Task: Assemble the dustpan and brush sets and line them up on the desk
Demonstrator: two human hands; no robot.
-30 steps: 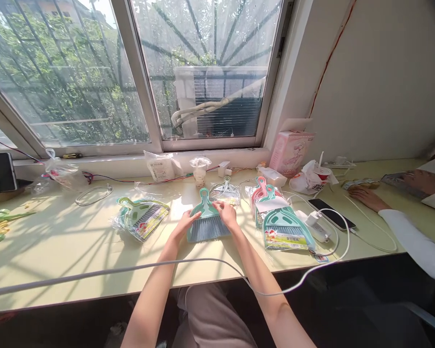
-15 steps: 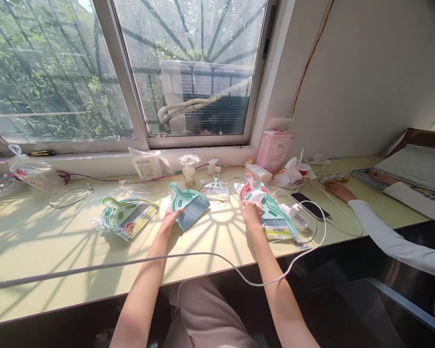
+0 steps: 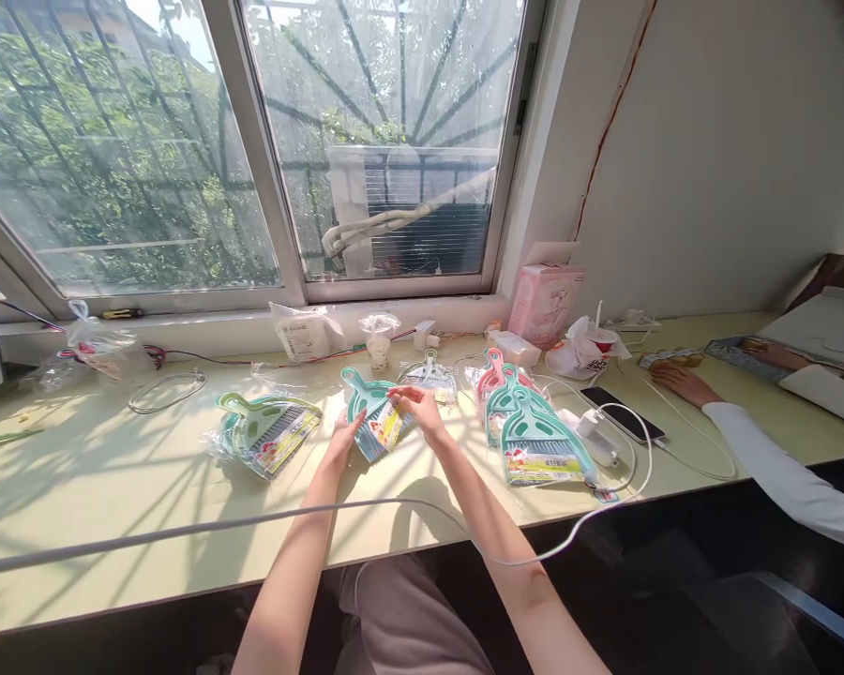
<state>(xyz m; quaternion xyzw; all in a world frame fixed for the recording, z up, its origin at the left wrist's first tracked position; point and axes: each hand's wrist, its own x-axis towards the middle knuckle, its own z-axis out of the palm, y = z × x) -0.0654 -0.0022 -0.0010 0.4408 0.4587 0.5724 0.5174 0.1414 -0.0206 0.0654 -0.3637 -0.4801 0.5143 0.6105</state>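
Note:
My left hand [image 3: 343,437] grips a teal dustpan with a blue-bristled brush [image 3: 369,396] at its lower left edge, in front of me. Fingers pinched, my right hand [image 3: 418,408] holds a yellow printed card [image 3: 388,427] against the brush bristles. To the left lie green dustpan sets [image 3: 274,431] in clear plastic with similar cards. On the right, teal dustpan sets [image 3: 538,445] overlap, with a red one [image 3: 494,373] behind them. Another wrapped set [image 3: 432,378] lies farther back, near the window.
A white cable [image 3: 253,518] hangs across the view above my forearms. Along the window side stand a plastic cup [image 3: 379,342] and a pink box [image 3: 549,298]. A phone [image 3: 623,414] and chargers lie right. Another person's hand [image 3: 679,382] rests at the far right.
My right hand has left the teal sets on the right and moved left to the held dustpan. The yellow card now lies over its bristles. The view has shifted slightly.

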